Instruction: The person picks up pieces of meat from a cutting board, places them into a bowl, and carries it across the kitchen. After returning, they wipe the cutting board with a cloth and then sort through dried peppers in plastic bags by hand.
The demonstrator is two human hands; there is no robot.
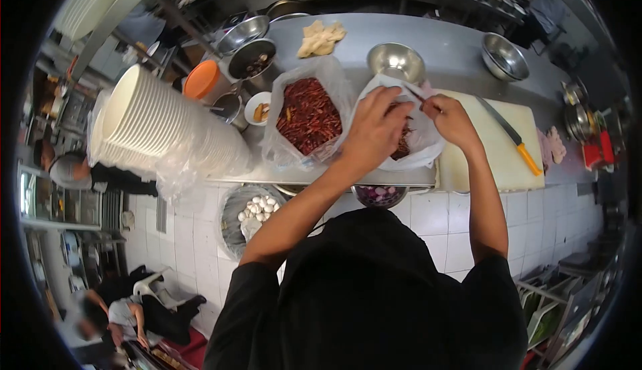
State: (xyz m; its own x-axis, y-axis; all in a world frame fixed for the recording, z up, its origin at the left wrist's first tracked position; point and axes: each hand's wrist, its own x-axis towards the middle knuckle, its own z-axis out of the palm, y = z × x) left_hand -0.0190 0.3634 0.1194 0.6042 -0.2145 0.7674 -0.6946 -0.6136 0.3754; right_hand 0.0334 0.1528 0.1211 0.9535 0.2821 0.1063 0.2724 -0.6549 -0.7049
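Observation:
My right hand is closed around what look like scissors, their slim metal blades pointing up and left. Close to the blades, my left hand has its fingers bent together over a white plastic bag; whatever they pinch is hidden. Dark red dried chilies show inside this bag, partly covered by my left hand. To the left stands an open clear bag full of dried red chilies.
A knife with a yellow handle lies on the cutting board at right. Behind the bags sits a metal bowl. Stacked white tubs stand at left. Below the table edge are a garlic-filled bin and an onion bowl.

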